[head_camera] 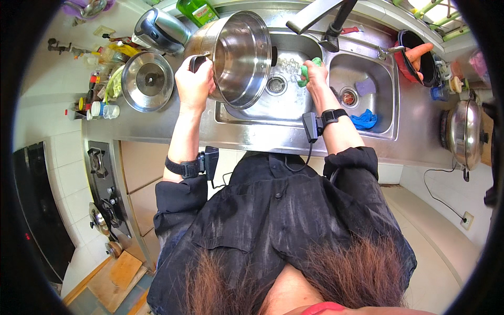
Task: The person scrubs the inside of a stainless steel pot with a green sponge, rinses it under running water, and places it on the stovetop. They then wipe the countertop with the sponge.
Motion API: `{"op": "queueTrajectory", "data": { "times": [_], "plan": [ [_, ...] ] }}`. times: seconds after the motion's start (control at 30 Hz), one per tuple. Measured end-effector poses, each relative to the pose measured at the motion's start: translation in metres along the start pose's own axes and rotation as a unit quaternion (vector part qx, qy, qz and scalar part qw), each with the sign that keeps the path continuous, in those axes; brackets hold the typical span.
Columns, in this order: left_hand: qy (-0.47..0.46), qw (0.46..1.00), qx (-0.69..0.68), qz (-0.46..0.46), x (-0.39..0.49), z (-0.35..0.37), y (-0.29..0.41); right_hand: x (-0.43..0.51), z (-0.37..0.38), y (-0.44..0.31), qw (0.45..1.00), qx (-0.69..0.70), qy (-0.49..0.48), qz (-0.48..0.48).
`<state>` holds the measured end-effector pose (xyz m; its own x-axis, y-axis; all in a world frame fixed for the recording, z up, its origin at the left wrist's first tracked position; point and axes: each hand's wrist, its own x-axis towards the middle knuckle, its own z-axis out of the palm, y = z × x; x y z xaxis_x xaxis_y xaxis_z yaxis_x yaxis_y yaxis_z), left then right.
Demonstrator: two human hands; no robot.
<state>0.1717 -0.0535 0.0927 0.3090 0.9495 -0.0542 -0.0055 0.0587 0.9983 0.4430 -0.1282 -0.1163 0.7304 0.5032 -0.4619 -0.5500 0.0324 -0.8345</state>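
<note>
My left hand (195,83) grips the black side handle of a large stainless steel pot (244,59), which is tilted so its open mouth faces right, over the left edge of the left sink basin (291,98). My right hand (316,76) is closed around a green cloth or scouring pad (305,75) above that basin's right side, apart from the pot. Wet suds or droplets show on the basin floor near the drain (276,85). A steel pot lid (147,81) with a dark centre rests on the counter left of my left hand.
An electric kettle (159,31) and a green bottle (199,13) stand behind the pot. A faucet (315,17) reaches over the basins. The right basin (388,98) holds a blue cloth (364,119) and a purple sponge (366,86). Carrots (419,52) lie in a container; a lidded pan (466,134) stands far right.
</note>
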Motion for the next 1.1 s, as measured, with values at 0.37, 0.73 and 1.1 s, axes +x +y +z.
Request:
{"op": "queueTrajectory", "data": {
  "times": [0.37, 0.73, 1.1],
  "plan": [
    [-0.078, 0.933, -0.305, -0.173, 0.027, -0.052, -0.037, -0.010, -0.010, -0.061, 0.855, -0.386, 0.116, -0.326],
    [-0.115, 0.807, -0.497, -0.297, 0.039, -0.039, -0.062, -0.006, -0.037, -0.083, 0.739, -0.602, -0.012, -0.303],
    [-0.130, 0.776, -0.513, -0.343, 0.039, -0.039, -0.072, -0.044, -0.079, -0.065, 0.980, -0.006, -0.089, 0.176]
  ]
}}
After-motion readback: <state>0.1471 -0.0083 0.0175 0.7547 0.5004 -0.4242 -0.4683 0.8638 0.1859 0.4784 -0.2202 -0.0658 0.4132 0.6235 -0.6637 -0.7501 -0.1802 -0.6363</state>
